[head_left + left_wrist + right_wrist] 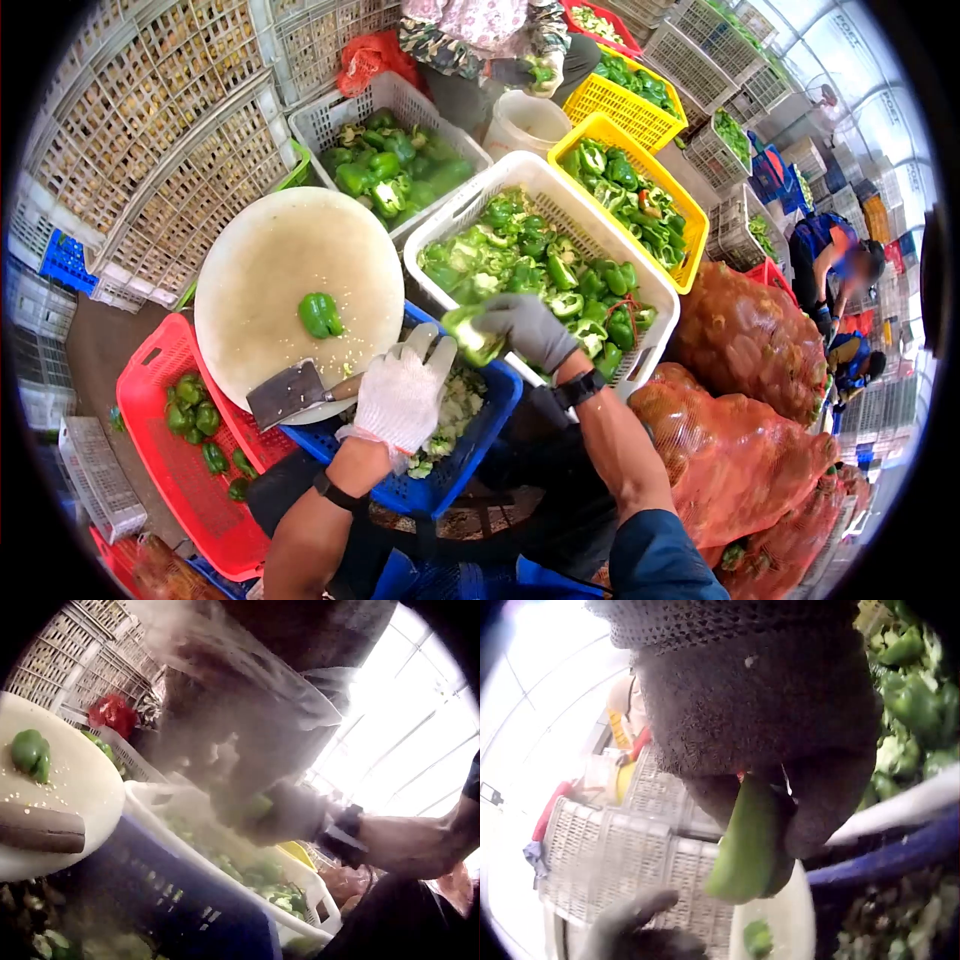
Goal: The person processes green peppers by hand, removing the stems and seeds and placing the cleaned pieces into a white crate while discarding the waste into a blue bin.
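Observation:
My right hand [535, 330], in a grey glove, holds a cut piece of green bell pepper [470, 338] above the near edge of the white crate [652, 352] of cut peppers. That piece sticks out below the glove [772, 712] in the right wrist view. My left hand [400, 390], in a white glove, reaches forward with extended fingers, fingertips near the held piece. A green bell pepper [320, 315] sits on the round white board [255, 250] among scattered seeds. At the board's near edge lies a cleaver [290, 394], its wooden handle partly behind my left hand.
Below my hands stands a blue crate [497, 415] of pale pepper scraps. Left is a red crate [150, 400] with whole peppers. Yellow crates [697, 235] and a grey crate [310, 135] hold more peppers. Net sacks [720, 460] fill the right. Another person [480, 30] sits opposite.

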### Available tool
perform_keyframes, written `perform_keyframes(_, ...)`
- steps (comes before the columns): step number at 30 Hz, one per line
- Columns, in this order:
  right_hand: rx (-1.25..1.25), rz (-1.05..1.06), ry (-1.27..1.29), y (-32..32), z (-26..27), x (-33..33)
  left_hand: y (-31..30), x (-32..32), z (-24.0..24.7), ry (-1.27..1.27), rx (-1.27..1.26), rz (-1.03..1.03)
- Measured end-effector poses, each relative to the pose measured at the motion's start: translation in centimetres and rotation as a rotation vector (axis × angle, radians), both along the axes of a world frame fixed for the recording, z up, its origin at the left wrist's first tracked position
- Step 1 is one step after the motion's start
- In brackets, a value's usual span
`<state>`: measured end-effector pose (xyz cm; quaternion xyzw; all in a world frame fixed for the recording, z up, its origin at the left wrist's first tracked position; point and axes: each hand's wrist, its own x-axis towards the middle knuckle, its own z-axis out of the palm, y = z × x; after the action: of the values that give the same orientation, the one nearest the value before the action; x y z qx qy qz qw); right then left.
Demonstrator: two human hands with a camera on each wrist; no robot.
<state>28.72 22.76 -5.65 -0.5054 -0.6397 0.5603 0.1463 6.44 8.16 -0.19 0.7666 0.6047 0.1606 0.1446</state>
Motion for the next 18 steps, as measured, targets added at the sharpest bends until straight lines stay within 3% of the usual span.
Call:
perform_keyframes(2,-0.023,0.087,0.148,-2.6,0.9,-1.1,0.1,0.0,0.0,-0.024,0.035,-0.083)
perform_keyframes(4,-0.323,-0.127,0.38,-6.0,2.9,-2.1,-0.6,0.1,0.3,-0.063,0.077,-0.038)
perform_keyframes(6,-0.691,-0.196,0.676,-8.0,1.1,-1.6,-1.4,0.1,0.8,-0.16,0.068,0.058)
perform_keyframes(7,-0.649,-0.193,0.794,-9.5,0.3,-2.1,-2.0,0.5,0.6,-0.233,0.105,0.135)
perform_keyframes(9,-0.63,-0.235,1.015,-12.0,-1.3,-4.1,-2.6,1.5,0.7,-0.268,-0.055,0.173)
perform_keyframes(11,-0.079,-0.153,0.741,-13.4,-1.6,-4.4,-4.0,2.2,-0.6,-0.244,-0.156,0.167)
perform_keyframes(12,-0.449,-0.348,0.891,-13.9,-1.1,-5.0,-4.2,2.1,-1.6,-0.288,-0.14,0.136)
perform_keyframes(14,-0.126,-0.264,0.733,-14.3,-3.1,-5.9,-4.2,1.8,-3.0,-0.381,-0.117,0.077)
perform_keyframes(16,0.488,-0.022,0.273,-14.8,-3.8,-5.0,-3.8,1.0,-3.3,-0.409,-0.197,0.099)
perform_keyframes(18,0.097,-0.122,0.465,-15.0,-2.4,-5.4,-3.5,0.7,-3.8,-0.411,-0.186,0.077)
